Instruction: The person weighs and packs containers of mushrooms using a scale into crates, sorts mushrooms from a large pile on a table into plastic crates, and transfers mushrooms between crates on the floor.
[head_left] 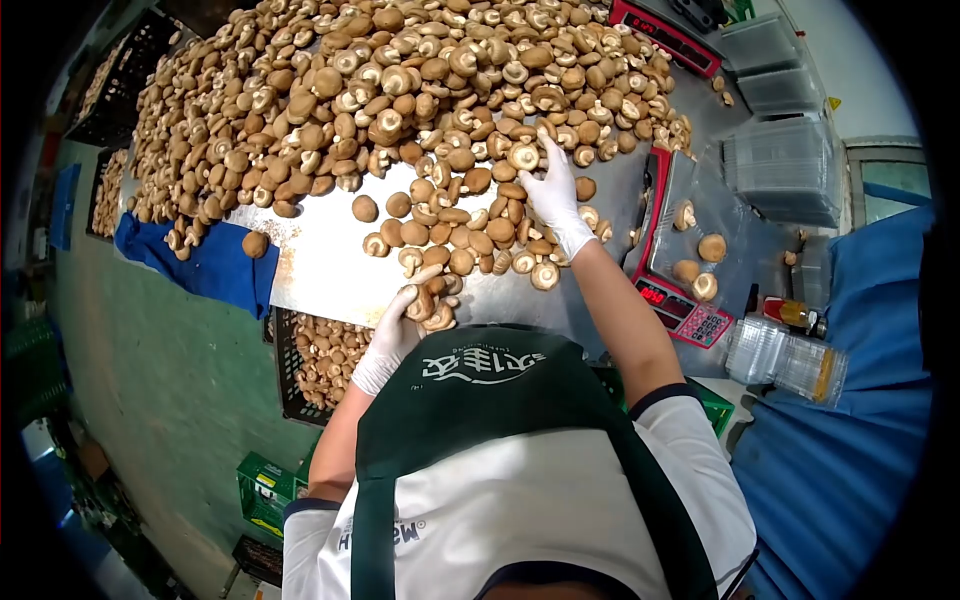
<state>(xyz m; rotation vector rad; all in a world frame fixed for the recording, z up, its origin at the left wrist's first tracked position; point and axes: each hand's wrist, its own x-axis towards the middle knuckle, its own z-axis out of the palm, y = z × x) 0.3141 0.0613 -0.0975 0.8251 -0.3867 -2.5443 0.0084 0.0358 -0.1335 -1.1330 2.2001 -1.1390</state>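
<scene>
My left hand point(397, 330), in a white glove, is closed around several shiitake mushrooms point(432, 303) at the table's near edge, above a black crate. Further out and to the right, my right hand point(556, 200), also gloved, reaches into the near side of a large shiitake pile point(400, 90). Its thumb and forefinger are spread apart beside a pale, gill-up mushroom point(523, 157). Whether they touch that mushroom I cannot tell. Between both hands lies a looser group of mushrooms point(450, 225) on the metal table point(330, 270).
To the right, a red scale point(672, 310) carries a clear plastic tray point(690, 235) with several mushrooms. Clear plastic boxes point(785, 165) are stacked behind it. A second red scale point(665, 38) stands further back. A blue cloth point(200, 250) hangs over the left edge. Below is a black crate point(290, 375) of mushrooms.
</scene>
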